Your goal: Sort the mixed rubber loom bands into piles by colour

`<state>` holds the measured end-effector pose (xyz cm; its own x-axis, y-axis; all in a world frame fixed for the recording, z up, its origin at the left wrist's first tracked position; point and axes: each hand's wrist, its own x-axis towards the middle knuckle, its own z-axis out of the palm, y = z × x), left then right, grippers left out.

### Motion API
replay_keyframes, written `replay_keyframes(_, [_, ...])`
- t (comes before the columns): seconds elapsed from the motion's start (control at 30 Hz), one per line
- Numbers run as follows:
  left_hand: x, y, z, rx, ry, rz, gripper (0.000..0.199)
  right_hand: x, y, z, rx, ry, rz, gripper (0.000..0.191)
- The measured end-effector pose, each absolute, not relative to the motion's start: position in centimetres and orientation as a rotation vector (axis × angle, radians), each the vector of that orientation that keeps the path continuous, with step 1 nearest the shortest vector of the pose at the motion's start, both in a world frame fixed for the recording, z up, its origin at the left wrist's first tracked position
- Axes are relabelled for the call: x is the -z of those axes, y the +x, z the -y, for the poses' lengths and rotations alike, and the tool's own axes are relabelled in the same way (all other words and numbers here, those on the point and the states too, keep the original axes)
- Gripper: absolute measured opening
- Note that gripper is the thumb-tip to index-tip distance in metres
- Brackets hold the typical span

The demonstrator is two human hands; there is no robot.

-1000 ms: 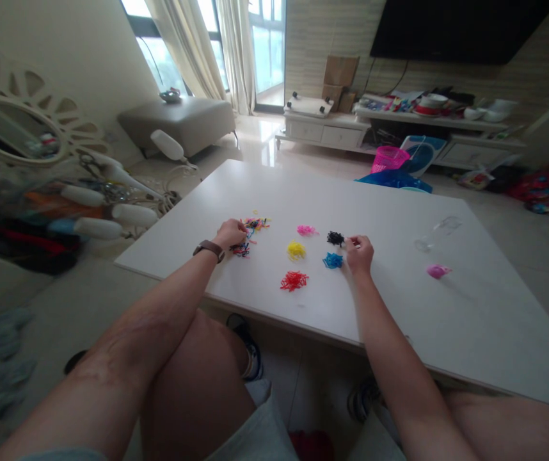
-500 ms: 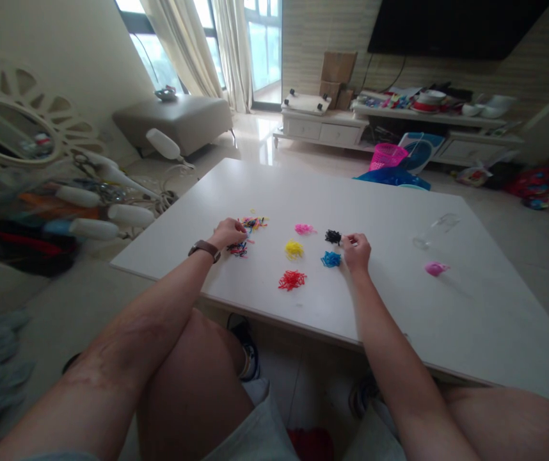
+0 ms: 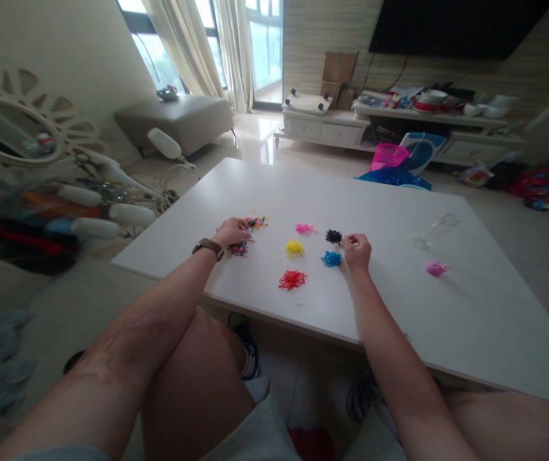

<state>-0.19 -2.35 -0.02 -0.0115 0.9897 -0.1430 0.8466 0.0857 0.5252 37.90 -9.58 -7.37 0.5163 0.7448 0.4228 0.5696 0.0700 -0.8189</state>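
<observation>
On the white table [image 3: 389, 314], small coloured rubber bands lie in piles. My left hand [image 3: 233, 232] is at the mixed-colour pile [image 3: 257, 223], fingers bent down and drawn together among the bands; more mixed bands [image 3: 238, 248] lie just under it. My right hand [image 3: 358, 253] rests on the table, fingers curled and pinched, right beside the black pile [image 3: 333, 236] and the blue pile [image 3: 331, 258]. What either set of fingertips holds is too small to make out. Between the hands lie a pink pile [image 3: 305, 228], a yellow pile [image 3: 294, 249] and a red pile [image 3: 292, 280].
To the right on the table are a clear container [image 3: 440, 230] lying on its side and a pink object [image 3: 436, 268]. Beyond the far edge stands a pink basket [image 3: 389, 155]. White lamp-like pieces [image 3: 133, 214] crowd the left side. My knees are below the near edge.
My left hand has shifted slightly right and its fingers have moved over the mixed bands. The right hand stays in place beside the black pile.
</observation>
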Motion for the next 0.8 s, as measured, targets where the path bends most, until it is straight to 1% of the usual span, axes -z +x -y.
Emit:
replay_keyframes(0.1, [-0.02, -0.21, 2.28, -0.354, 1.801, -1.901, 0.029, 7.35, 37.89, 9.57, -0.179, -1.600, 1.161, 0.020])
replay_keyframes(0.37, [0.41, -0.24, 2.05, -0.296, 1.806, -1.929, 0.023, 7.36, 37.90, 9.52, -0.187, -1.599, 1.168, 0.020])
replay_keyframes(0.8, [0.25, 0.00, 2.12, -0.350, 1.759, -1.945, 0.011, 7.32, 37.92, 9.48, -0.192, -1.590, 1.165, 0.020])
